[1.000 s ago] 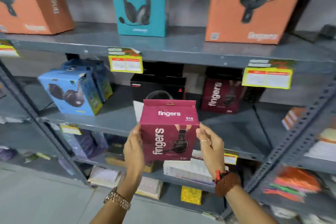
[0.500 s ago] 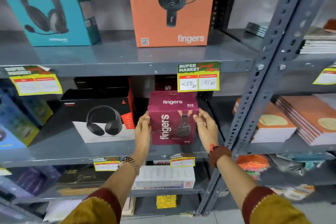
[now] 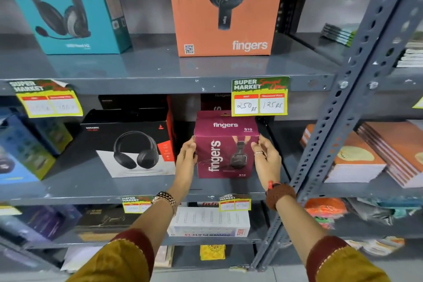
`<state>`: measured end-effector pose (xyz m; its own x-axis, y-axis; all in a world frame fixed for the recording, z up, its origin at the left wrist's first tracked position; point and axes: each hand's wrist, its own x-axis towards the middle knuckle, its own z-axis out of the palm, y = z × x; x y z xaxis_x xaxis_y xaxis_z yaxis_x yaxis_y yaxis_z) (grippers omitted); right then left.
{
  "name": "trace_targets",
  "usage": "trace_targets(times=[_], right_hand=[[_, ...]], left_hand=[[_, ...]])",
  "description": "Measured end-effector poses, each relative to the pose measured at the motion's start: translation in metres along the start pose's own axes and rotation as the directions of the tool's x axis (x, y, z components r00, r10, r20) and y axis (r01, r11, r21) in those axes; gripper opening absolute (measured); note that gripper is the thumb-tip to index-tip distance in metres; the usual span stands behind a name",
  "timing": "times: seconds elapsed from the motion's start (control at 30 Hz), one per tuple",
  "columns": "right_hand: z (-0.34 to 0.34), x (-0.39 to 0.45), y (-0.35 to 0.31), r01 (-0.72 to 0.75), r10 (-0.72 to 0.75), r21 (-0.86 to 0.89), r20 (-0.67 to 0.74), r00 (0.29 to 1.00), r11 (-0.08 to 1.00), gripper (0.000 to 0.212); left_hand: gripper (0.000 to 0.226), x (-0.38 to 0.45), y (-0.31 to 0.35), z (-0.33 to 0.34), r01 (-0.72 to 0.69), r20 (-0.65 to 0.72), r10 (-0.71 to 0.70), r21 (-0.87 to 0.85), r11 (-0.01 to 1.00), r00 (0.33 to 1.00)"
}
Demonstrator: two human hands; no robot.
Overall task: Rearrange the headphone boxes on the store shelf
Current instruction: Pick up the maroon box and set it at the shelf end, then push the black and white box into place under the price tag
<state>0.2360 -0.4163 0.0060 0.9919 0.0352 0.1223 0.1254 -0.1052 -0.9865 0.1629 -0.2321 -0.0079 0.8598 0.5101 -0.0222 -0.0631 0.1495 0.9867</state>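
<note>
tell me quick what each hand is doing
Left hand: pressed on the left side of the maroon box.
Right hand: holding its right side.

Bare shelf [image 3: 87,181] lies open in front of the black box [image 3: 137,149]. The maroon box [image 3: 225,153] (hands on both sides) stands close beside it, the upright post [image 3: 329,135] crowding its right.

Retail shop, electronics and stationery aisle. Grey slotted-steel shelving [image 3: 160,68] across the frame carries boxed headphones facing outward, among them an orange "fingers" box [image 3: 225,7] at upper centre. A "Super Market" price tag [image 3: 260,96] on the shelf edge lists MRP and discounted price; stacked notebooks [image 3: 357,155] at right.
</note>
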Motion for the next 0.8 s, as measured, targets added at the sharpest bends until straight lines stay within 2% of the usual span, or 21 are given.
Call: trace_targets(times=[0.13,0.23,0.3,0.37,0.47,0.5,0.57,0.63,0.67,0.73,0.77,0.8], right_hand=[[0.005,-0.008,-0.004,0.024,-0.024,-0.034,-0.025,0.999,0.999,0.050],[0.019,-0.026,-0.017,0.163,-0.172,-0.080,-0.127,0.977,0.983,0.053],[0.031,-0.039,-0.025,0.293,-0.300,-0.069,-0.141,0.943,0.954,0.051],[0.053,-0.054,-0.038,0.385,-0.389,-0.065,-0.081,0.918,0.921,0.049],[0.094,-0.065,-0.052,0.432,-0.431,-0.025,0.053,0.901,0.901,0.047],[0.112,-0.070,-0.059,0.409,-0.406,-0.020,0.087,0.910,0.912,0.047],[0.144,-0.070,-0.054,0.275,-0.256,-0.066,0.210,0.944,0.959,0.047],[0.168,-0.074,-0.049,0.111,-0.002,-0.279,0.364,0.931,0.954,0.050],[0.178,-0.078,-0.051,0.045,0.101,-0.361,0.375,0.921,0.932,0.054],[0.202,-0.087,-0.061,-0.115,0.211,-0.315,0.289,0.934,0.942,0.061],[0.206,-0.088,-0.061,-0.175,0.299,-0.382,0.296,0.907,0.907,0.060],[0.208,-0.098,-0.058,-0.152,0.440,-0.623,0.339,0.832,0.767,0.058]], left_hand=[[0.043,-0.006,0.000,-0.012,-0.048,0.079,0.041,0.090,0.995,0.996],[0.037,-0.020,-0.003,-0.032,-0.166,-0.080,0.174,0.096,0.981,0.982],[0.029,-0.030,0.002,-0.050,-0.291,-0.235,0.314,0.128,0.948,0.920],[0.027,-0.033,0.013,-0.081,-0.399,-0.362,0.448,0.204,0.894,0.818],[0.032,-0.019,0.030,-0.128,-0.440,-0.472,0.526,0.288,0.851,0.707],[0.036,-0.014,0.036,-0.145,-0.409,-0.489,0.519,0.320,0.854,0.701],[0.043,-0.002,0.045,-0.180,-0.290,-0.501,0.410,0.303,0.908,0.762],[0.051,0.008,0.052,-0.209,-0.146,-0.470,0.239,0.227,0.963,0.850],[0.054,0.012,0.054,-0.222,-0.068,-0.435,0.148,0.194,0.979,0.888],[0.055,0.018,0.058,-0.250,0.060,-0.308,-0.006,0.167,0.984,0.951],[0.056,0.018,0.059,-0.256,0.101,-0.229,-0.060,0.171,0.980,0.971],[0.057,0.019,0.059,-0.262,0.127,-0.157,-0.098,0.181,0.975,0.983]])
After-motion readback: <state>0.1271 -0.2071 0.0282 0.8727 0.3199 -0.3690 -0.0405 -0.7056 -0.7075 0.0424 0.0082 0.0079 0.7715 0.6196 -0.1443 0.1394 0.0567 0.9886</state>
